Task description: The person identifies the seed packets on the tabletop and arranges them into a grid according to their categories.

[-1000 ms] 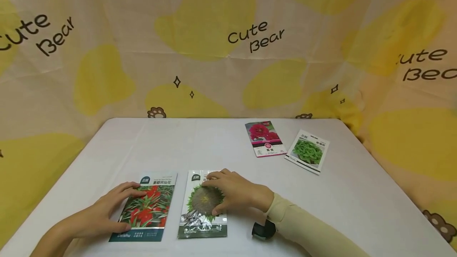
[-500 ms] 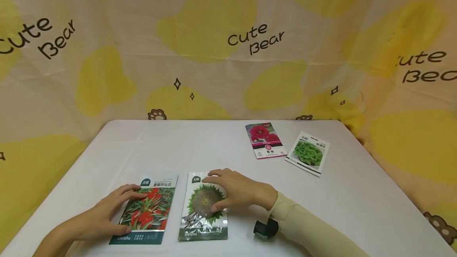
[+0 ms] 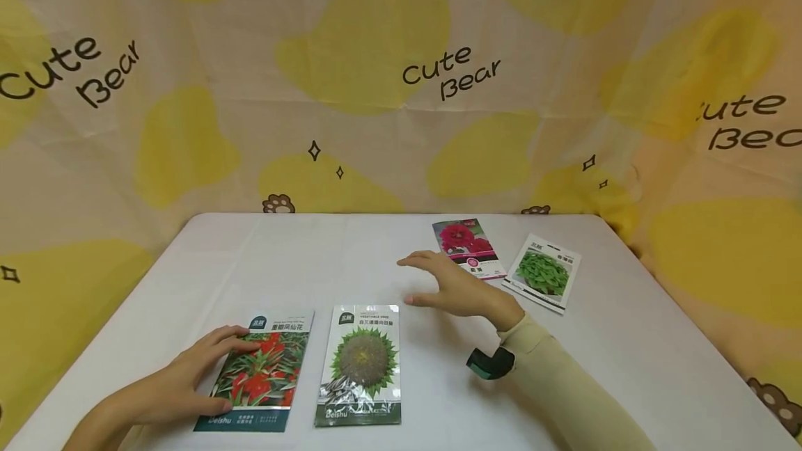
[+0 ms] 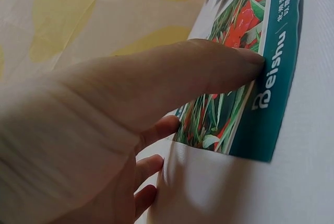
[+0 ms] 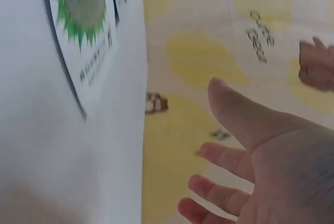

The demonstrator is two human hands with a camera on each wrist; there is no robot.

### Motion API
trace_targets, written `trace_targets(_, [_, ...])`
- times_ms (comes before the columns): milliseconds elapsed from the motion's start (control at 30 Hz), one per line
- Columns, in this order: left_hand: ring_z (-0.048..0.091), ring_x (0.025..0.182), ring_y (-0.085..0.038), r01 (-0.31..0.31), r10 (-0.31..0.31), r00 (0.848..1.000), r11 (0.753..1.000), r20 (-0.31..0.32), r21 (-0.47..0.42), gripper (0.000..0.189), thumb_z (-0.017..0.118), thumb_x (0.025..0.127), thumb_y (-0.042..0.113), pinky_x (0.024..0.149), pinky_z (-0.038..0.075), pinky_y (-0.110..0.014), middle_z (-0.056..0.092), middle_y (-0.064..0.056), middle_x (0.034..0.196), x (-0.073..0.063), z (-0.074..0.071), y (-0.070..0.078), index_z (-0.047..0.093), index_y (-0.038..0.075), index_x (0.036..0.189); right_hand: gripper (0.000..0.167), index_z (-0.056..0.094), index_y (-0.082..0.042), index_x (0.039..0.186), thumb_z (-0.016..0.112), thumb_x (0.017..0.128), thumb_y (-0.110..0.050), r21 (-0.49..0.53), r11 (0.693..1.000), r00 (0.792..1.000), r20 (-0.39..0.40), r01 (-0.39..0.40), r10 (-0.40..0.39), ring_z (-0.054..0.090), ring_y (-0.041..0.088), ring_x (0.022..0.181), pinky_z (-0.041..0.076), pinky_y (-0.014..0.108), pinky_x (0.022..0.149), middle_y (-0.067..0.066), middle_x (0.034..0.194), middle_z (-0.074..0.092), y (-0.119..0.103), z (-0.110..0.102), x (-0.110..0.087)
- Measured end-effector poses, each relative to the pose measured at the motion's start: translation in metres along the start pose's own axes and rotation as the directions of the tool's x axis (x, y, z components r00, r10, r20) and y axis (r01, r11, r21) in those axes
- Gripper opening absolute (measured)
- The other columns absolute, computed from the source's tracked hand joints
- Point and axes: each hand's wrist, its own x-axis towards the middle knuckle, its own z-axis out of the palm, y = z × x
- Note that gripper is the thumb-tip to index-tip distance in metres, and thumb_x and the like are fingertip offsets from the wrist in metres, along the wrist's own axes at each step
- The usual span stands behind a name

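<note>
My left hand rests on a seed packet with red flowers, its thumb and fingers spread over the left side. In the left wrist view the thumb touches the packet near its dark green band. To the right lies a sunflower seed packet, flat on the table. Above the table, up and right of that packet, hovers my right hand, holding nothing. Its fingers are spread and apart from everything in the right wrist view. Behind it, a pink-flower seed packet is partly covered.
A green-leaf seed packet lies at the back right, beside the pink-flower one. A white cloth covers the table. Behind its far edge hangs a yellow patterned curtain. A dark wrist device sits on my right forearm.
My right hand has lifted off the sunflower seed packet and moved up and to the right, uncovering it. The left hand stays on the red-flower packet.
</note>
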Motion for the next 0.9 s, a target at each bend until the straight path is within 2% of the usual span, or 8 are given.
trace_targets(167, [0.02,0.129,0.018,-0.002,0.002,1.0,1.0,-0.005,0.009,0.074,0.088,0.07,0.033,0.091,0.044,-0.067,0.041,-0.003,0.15,0.001,0.0,0.001,0.055,0.037,0.137,0.063,0.047,-0.012,0.15,0.068,0.096,-0.036,0.033,0.996,0.993,-0.076,-0.088,0.09,0.029,0.042,0.15,0.026,0.065,0.118,0.02,0.159,0.039,0.036,-0.018,-0.002])
trace_targets(300, [0.026,0.133,0.007,-0.004,0.005,1.0,1.0,-0.009,0.023,0.075,0.087,0.069,0.033,0.091,0.045,-0.064,0.041,-0.002,0.15,0.002,0.0,0.001,0.055,0.038,0.137,0.064,0.046,-0.008,0.151,0.067,0.097,-0.034,0.033,0.982,0.976,-0.109,-0.186,0.189,0.026,0.049,0.149,0.024,0.069,0.116,0.024,0.159,0.035,0.062,-0.027,-0.006])
trace_targets(400, [0.026,0.134,0.006,0.001,-0.001,1.0,1.0,0.001,0.016,0.075,0.087,0.07,0.033,0.091,0.044,-0.066,0.041,-0.003,0.15,0.002,0.0,0.0,0.055,0.037,0.137,0.065,0.044,-0.006,0.152,0.066,0.098,-0.033,0.026,0.97,0.963,-0.112,-0.242,0.244,0.023,0.054,0.147,0.024,0.071,0.115,0.028,0.16,0.031,0.075,-0.031,-0.009])
trace_targets(500, [0.024,0.132,0.013,-0.005,0.006,1.0,0.999,-0.012,0.054,0.074,0.087,0.071,0.034,0.092,0.047,-0.052,0.042,-0.001,0.149,0.0,0.002,-0.001,0.055,0.039,0.137,0.066,0.041,-0.004,0.153,0.065,0.098,-0.033,0.017,0.963,0.958,-0.103,-0.267,0.268,0.024,0.057,0.145,0.025,0.072,0.113,0.031,0.16,0.03,0.082,-0.033,-0.011])
trace_targets(633, [0.018,0.129,0.022,-0.035,0.038,0.999,0.995,-0.035,0.088,0.074,0.088,0.071,0.033,0.088,0.045,-0.03,0.043,0.004,0.148,-0.003,0.003,-0.002,0.056,0.037,0.138,0.067,0.039,-0.002,0.154,0.063,0.099,-0.032,-0.02,0.954,0.951,-0.088,-0.298,0.295,0.024,0.058,0.146,0.024,0.073,0.114,0.032,0.159,0.028,0.086,-0.034,-0.012])
trace_targets(767, [0.018,0.13,0.021,-0.063,0.067,0.997,0.994,-0.044,0.087,0.073,0.088,0.071,0.03,0.089,0.043,-0.026,0.042,0.007,0.147,-0.002,0.004,-0.003,0.056,0.035,0.137,0.068,0.038,-0.002,0.154,0.062,0.099,-0.033,-0.042,0.947,0.946,-0.083,-0.318,0.314,0.023,0.058,0.146,0.023,0.073,0.114,0.033,0.16,0.028,0.09,-0.033,-0.012])
trace_targets(900, [0.019,0.13,0.02,-0.063,0.068,0.996,0.994,-0.049,0.092,0.075,0.088,0.069,0.031,0.089,0.044,-0.03,0.043,0.005,0.147,-0.002,0.004,-0.003,0.057,0.036,0.137,0.069,0.038,-0.001,0.154,0.063,0.099,-0.034,-0.038,0.944,0.942,-0.079,-0.329,0.325,0.024,0.059,0.145,0.024,0.072,0.114,0.034,0.16,0.027,0.095,-0.032,-0.013])
